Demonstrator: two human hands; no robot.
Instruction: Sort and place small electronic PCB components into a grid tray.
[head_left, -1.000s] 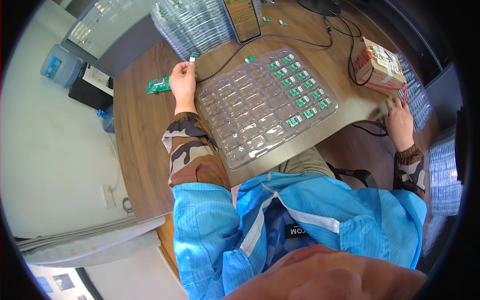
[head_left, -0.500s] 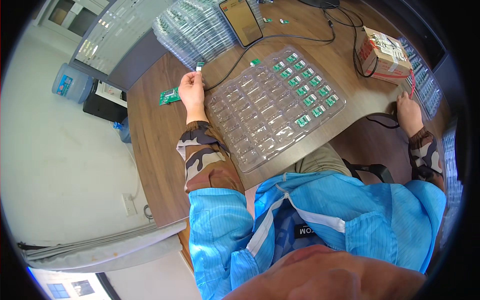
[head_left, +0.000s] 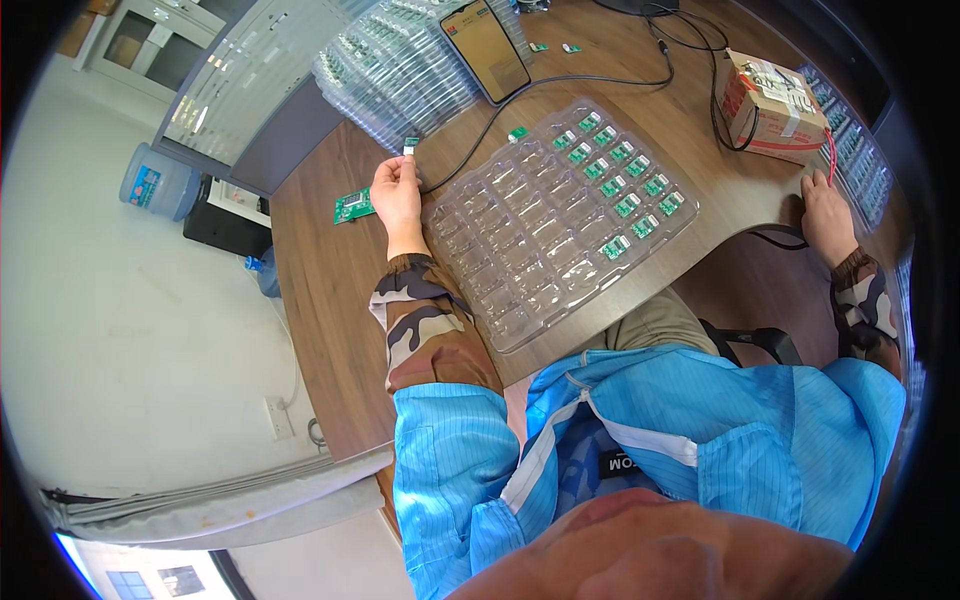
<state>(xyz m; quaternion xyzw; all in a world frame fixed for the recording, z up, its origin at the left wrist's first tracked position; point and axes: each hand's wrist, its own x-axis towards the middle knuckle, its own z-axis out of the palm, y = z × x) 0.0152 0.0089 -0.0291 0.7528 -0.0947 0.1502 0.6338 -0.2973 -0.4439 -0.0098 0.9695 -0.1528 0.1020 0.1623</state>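
My left hand [head_left: 398, 200] is closed in a pinch on a small green circuit board [head_left: 410, 146] with a white part on it, held up beyond the far left corner of a clear plastic tray [head_left: 536, 268]. Several similar small boards [head_left: 614, 247] sit in the tray's right-hand pockets; the left and middle pockets hold nothing. A larger green circuit board [head_left: 353, 206] lies just left of my left hand, partly hidden by it. My right hand [head_left: 828, 222] rests at the table's edge, fingers stretched out near the red wires [head_left: 832, 158] of a cardboard box.
Behind the tray, a phone [head_left: 487, 50] leans against a tall stack of filled clear trays [head_left: 385, 85]. One small board [head_left: 517, 133] lies at the tray's far edge. A black cable [head_left: 590, 78] crosses the table. The taped cardboard box [head_left: 770, 115] stands at the right, beside more filled trays [head_left: 862, 170].
The whole view has shifted slightly rightward and down. My left hand still pinches the small board, and my right hand stays at the table's edge.
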